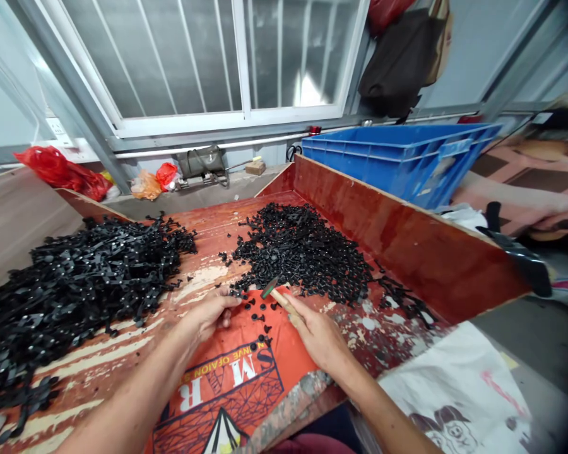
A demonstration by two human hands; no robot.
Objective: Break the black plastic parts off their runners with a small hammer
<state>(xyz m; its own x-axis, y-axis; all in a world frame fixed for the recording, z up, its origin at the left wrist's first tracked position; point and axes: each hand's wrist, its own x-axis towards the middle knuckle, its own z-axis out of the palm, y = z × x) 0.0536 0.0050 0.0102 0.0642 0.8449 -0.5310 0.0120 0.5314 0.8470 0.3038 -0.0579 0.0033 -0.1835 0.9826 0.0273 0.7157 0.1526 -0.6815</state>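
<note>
My left hand is closed, thumb and fingertips pinching a small black plastic part. My right hand is wrapped round the pale handle of a small knife, whose short dark blade with a green band points up and left toward the left fingertips. Between and below the hands, several loose black pieces lie on an orange printed sheet. Just beyond the hands rises a heap of small black parts.
A bigger pile of black branched plastic parts covers the left of the red worn tabletop. A wooden side board borders the right, with a blue crate behind it. A white printed sack lies at the lower right.
</note>
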